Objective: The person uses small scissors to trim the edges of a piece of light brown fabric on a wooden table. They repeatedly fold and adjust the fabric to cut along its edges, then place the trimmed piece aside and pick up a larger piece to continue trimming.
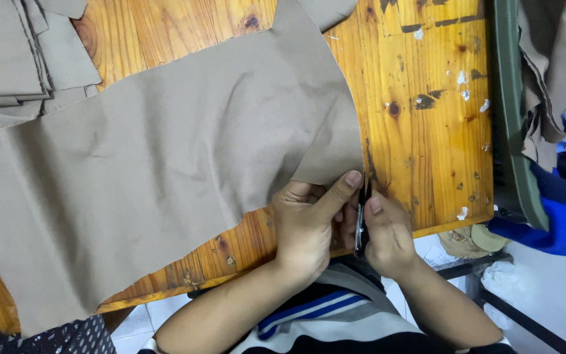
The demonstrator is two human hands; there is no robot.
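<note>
A lower corner of a large, smooth khaki cloth panel [165,170], spread over a knotty varnished wooden table [427,118], is pinched by the left hand [309,226]; small dark snips [361,216] are gripped closed-fisted by the right hand [388,233]. The loosely held edge could slip, causing a crooked cut

A large piece of tan fabric [158,170] lies spread flat across the wooden bench, its left part hanging over the near edge. Its lower right corner is lifted near the bench's near edge. Beside that corner stands a small dark tool [362,216], perhaps thread snips, upright and partly hidden.
</note>
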